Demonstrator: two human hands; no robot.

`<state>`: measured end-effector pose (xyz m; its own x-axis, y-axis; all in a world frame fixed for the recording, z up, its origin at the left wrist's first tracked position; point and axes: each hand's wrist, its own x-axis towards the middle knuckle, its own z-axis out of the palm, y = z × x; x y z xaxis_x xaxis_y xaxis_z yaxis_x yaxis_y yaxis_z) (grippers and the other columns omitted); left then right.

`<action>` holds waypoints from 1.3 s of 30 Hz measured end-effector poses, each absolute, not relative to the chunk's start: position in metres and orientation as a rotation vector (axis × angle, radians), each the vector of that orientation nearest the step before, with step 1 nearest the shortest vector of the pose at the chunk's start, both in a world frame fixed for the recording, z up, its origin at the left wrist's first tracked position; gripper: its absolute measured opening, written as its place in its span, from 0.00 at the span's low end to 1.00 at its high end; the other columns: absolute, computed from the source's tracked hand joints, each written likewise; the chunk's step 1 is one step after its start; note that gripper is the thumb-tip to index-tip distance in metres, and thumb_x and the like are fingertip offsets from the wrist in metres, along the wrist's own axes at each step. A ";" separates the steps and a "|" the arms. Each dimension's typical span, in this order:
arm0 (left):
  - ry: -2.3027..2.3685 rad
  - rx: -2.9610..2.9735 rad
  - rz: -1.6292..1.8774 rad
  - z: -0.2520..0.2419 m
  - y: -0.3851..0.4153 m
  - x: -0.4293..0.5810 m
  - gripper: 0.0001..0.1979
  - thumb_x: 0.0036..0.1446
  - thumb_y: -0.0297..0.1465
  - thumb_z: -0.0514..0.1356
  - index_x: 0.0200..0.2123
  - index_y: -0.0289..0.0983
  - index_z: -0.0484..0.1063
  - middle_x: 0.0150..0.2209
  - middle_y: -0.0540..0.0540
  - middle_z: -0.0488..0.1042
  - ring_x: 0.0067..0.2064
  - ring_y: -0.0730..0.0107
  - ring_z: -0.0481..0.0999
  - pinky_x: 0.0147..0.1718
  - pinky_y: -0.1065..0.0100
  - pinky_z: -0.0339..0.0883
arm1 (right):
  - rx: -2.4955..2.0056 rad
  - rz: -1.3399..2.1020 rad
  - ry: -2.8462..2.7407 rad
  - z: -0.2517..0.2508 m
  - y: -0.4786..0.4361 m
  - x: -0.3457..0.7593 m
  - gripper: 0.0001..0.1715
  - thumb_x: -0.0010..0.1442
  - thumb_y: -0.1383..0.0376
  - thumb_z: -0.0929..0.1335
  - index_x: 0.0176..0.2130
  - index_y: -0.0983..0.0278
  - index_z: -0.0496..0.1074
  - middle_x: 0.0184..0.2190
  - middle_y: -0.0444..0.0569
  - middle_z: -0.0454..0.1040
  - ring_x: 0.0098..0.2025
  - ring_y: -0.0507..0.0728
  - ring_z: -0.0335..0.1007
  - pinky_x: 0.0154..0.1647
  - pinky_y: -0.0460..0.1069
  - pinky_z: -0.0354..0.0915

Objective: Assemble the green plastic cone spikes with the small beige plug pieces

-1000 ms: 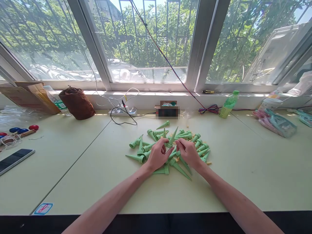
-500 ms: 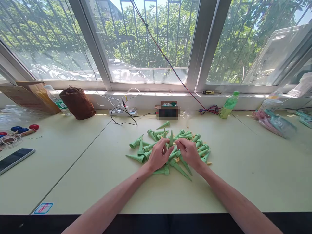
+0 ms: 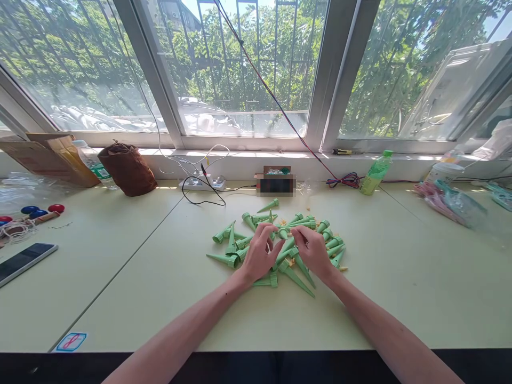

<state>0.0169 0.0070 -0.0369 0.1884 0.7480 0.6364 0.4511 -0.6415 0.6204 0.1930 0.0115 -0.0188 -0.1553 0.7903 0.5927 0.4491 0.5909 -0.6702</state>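
My left hand [image 3: 262, 250] is closed around a green plastic watering spike [image 3: 283, 234], its thumb and fingers at either side. That spike is tipped toward the camera and looks foreshortened. Against its right side is my right hand [image 3: 312, 246], fingertips pinched together. Whatever the right fingertips hold is too small to make out. Beneath and around both hands lies a loose pile of similar green spikes [image 3: 296, 278] with ribbed caps. Small yellowish pieces [image 3: 343, 269] show among them, mostly at the right of the pile.
Behind the pile are a dark box with a blurred front [image 3: 276, 184] and a power strip [image 3: 202, 182] with cables. A brown pouch [image 3: 127, 169] stands back left, a green bottle [image 3: 376, 173] back right. A phone [image 3: 26, 262] lies at left, plastic bags [image 3: 452, 202] at right.
The spike between my hands stood upright before; now it is tilted toward the camera. Both hands stay in nearly the same place, and the pile looks the same.
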 end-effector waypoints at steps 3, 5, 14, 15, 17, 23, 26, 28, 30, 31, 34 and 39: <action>1.182 2.143 1.467 -0.035 0.007 0.017 0.05 0.65 0.33 0.56 0.41 0.38 0.64 0.39 0.48 0.66 0.24 0.81 0.64 0.23 0.74 0.62 | -1.018 0.396 -1.724 -0.017 0.012 0.195 0.18 0.70 0.59 0.60 0.30 0.62 0.67 0.22 0.43 0.65 0.24 0.52 0.58 0.28 0.47 0.57; 1.213 2.155 1.431 -0.033 0.006 0.017 0.08 0.67 0.33 0.53 0.34 0.37 0.65 0.31 0.51 0.66 0.24 0.78 0.63 0.25 0.73 0.60 | -1.004 0.405 -1.720 -0.016 0.012 0.195 0.18 0.70 0.59 0.60 0.31 0.62 0.68 0.23 0.44 0.67 0.25 0.52 0.60 0.29 0.47 0.59; 1.217 2.197 1.320 -0.030 0.006 0.014 0.23 0.69 0.39 0.49 0.21 0.36 0.60 0.20 0.52 0.61 0.23 0.74 0.59 0.26 0.70 0.54 | -0.890 0.421 -1.864 -0.016 0.011 0.196 0.17 0.70 0.61 0.60 0.30 0.62 0.67 0.25 0.44 0.67 0.27 0.53 0.62 0.30 0.48 0.60; 1.225 2.203 1.313 -0.030 0.006 0.014 0.23 0.69 0.39 0.49 0.21 0.36 0.60 0.20 0.52 0.60 0.23 0.74 0.58 0.26 0.70 0.53 | -0.893 0.420 -1.862 -0.017 0.011 0.196 0.17 0.70 0.61 0.60 0.30 0.62 0.67 0.25 0.44 0.67 0.27 0.53 0.62 0.30 0.48 0.59; 1.232 2.208 1.300 -0.030 0.005 0.014 0.24 0.69 0.40 0.50 0.21 0.36 0.60 0.20 0.52 0.60 0.24 0.74 0.58 0.26 0.70 0.53 | -0.903 0.428 -1.857 -0.017 0.012 0.196 0.17 0.70 0.61 0.60 0.30 0.62 0.67 0.25 0.44 0.68 0.27 0.53 0.62 0.30 0.48 0.60; 1.250 2.185 1.307 -0.029 0.005 0.015 0.21 0.67 0.42 0.52 0.25 0.36 0.68 0.22 0.51 0.67 0.24 0.74 0.63 0.26 0.70 0.57 | -0.960 0.482 -1.830 -0.017 0.013 0.196 0.17 0.70 0.59 0.61 0.30 0.62 0.68 0.24 0.44 0.68 0.26 0.53 0.62 0.29 0.48 0.60; 1.259 2.171 1.332 -0.029 0.006 0.015 0.18 0.66 0.42 0.55 0.30 0.35 0.71 0.25 0.50 0.70 0.24 0.74 0.64 0.26 0.70 0.59 | -0.971 0.504 -1.821 -0.017 0.013 0.196 0.18 0.70 0.58 0.61 0.30 0.62 0.67 0.22 0.44 0.68 0.25 0.53 0.62 0.28 0.48 0.59; 1.255 2.172 1.339 -0.029 0.006 0.015 0.16 0.65 0.41 0.56 0.31 0.36 0.72 0.25 0.50 0.71 0.24 0.75 0.64 0.25 0.71 0.60 | -0.970 0.513 -1.821 -0.017 0.013 0.196 0.19 0.70 0.57 0.60 0.29 0.62 0.67 0.22 0.43 0.67 0.24 0.52 0.61 0.28 0.48 0.59; 1.234 2.174 1.339 -0.030 0.006 0.015 0.14 0.65 0.40 0.57 0.32 0.36 0.71 0.26 0.51 0.70 0.24 0.75 0.64 0.25 0.71 0.60 | -0.968 0.520 -1.822 -0.018 0.012 0.197 0.19 0.70 0.58 0.60 0.29 0.62 0.66 0.22 0.43 0.67 0.23 0.52 0.60 0.27 0.48 0.58; 1.221 2.174 1.338 -0.030 0.006 0.015 0.14 0.64 0.40 0.57 0.33 0.36 0.71 0.26 0.51 0.70 0.24 0.75 0.64 0.25 0.71 0.60 | -0.968 0.525 -1.822 -0.018 0.012 0.197 0.19 0.70 0.58 0.60 0.29 0.62 0.66 0.21 0.43 0.67 0.23 0.52 0.59 0.27 0.48 0.57; 1.181 2.168 1.345 -0.033 0.007 0.014 0.12 0.64 0.39 0.58 0.35 0.36 0.70 0.29 0.50 0.71 0.23 0.76 0.65 0.24 0.72 0.61 | -0.971 0.535 -1.816 -0.019 0.012 0.196 0.20 0.70 0.58 0.60 0.28 0.62 0.64 0.20 0.42 0.64 0.22 0.51 0.57 0.25 0.48 0.55; 1.128 2.186 1.377 -0.036 0.006 0.013 0.08 0.64 0.36 0.59 0.39 0.37 0.69 0.34 0.48 0.71 0.24 0.78 0.66 0.24 0.73 0.62 | -0.994 0.536 -1.794 -0.022 0.013 0.196 0.22 0.71 0.56 0.59 0.26 0.61 0.60 0.19 0.40 0.59 0.21 0.51 0.52 0.24 0.48 0.52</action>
